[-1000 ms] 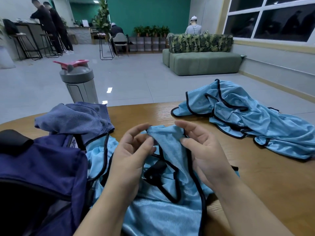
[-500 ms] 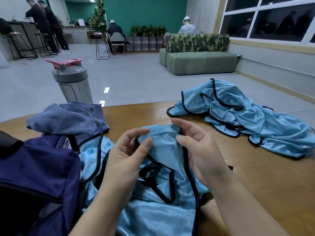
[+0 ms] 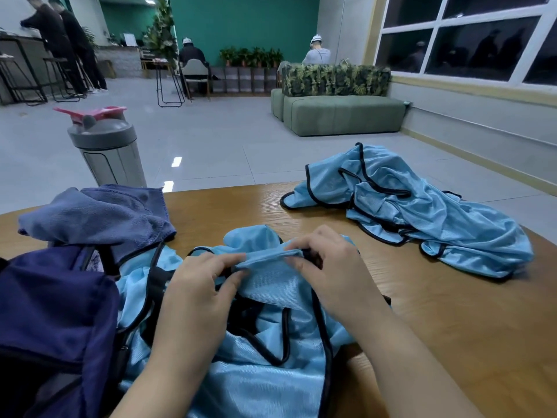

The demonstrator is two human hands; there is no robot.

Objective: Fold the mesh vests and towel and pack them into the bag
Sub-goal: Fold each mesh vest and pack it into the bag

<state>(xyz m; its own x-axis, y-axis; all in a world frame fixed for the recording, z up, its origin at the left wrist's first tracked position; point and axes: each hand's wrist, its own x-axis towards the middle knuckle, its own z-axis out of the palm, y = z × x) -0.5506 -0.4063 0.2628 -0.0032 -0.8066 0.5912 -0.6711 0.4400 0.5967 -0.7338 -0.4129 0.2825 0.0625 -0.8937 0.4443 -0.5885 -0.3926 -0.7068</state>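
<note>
The mesh vest (image 3: pixel 265 300) nearest the wooden table's (image 3: pixel 452 321) front edge is thin, fine-ribbed cloth with a slight sheen and matt black binding. The tabletop shows grain under a glossy varnish. The towel (image 3: pixel 99 218) at its left looks soft, matt, napped.

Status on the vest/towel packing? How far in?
Early. Done: nothing looks folded or packed. In hand: the left hand and right hand pinch the top edge of one blue vest in front of the person. Left: the heap of blue vests lies crumpled at far right on the table, and the purple towel is still bunched on top of the navy bag.
</note>
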